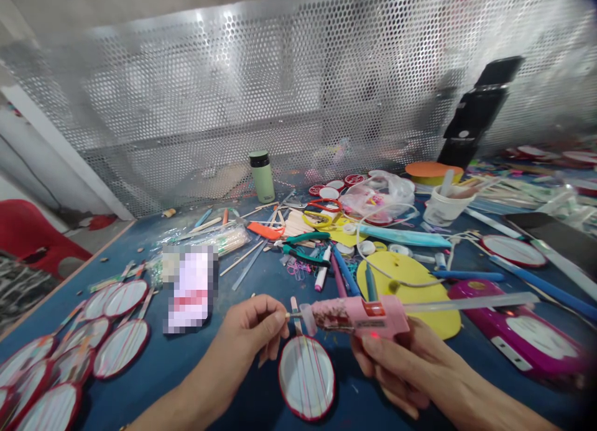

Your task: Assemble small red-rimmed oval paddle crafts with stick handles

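I'm gripping the pink glue gun (359, 316) in my right hand (401, 362), lying sideways at lower centre, nozzle pointing left at my left hand (254, 325) (pinched on its tip) above the red-rimmed lid (306, 378).

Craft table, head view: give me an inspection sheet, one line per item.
Surface: blue table, crowded.
Job's things: pink glue gun, clear glue stick out the back, nozzle at a wooden stick on a red-rimmed disc strung with rubber bands.
Clutter: finished discs at left, green flask, scissors, yellow foam, white cup.
Hands: left hand pinches at the nozzle tip; right hand grips the gun.
Cables: white cord looped mid-table.
Surroundings: perforated metal screen, red chair.
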The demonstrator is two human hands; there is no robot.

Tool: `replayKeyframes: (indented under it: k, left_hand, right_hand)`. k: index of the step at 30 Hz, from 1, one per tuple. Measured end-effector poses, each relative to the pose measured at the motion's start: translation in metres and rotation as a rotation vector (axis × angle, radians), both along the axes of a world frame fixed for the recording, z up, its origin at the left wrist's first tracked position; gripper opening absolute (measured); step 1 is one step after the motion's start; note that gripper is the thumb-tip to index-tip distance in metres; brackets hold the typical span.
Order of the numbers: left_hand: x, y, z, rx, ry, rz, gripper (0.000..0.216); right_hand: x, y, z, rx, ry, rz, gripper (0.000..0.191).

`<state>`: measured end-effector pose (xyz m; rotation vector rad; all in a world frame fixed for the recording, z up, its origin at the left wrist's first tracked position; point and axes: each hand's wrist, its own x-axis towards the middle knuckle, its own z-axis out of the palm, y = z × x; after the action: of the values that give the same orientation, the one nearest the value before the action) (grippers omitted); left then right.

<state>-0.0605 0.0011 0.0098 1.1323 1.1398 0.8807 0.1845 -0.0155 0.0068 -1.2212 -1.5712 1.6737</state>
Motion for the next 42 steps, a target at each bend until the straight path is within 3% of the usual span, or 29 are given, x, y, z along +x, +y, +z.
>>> replayKeyframes:
  k: [42]
  left_hand:
    - [-0.001,0.0002,0.0009,0.035,0.071,-0.064,0.033]
  right_hand:
    - [0.0019,0.0005,-0.0005,0.013,-0.034,0.018,0.049]
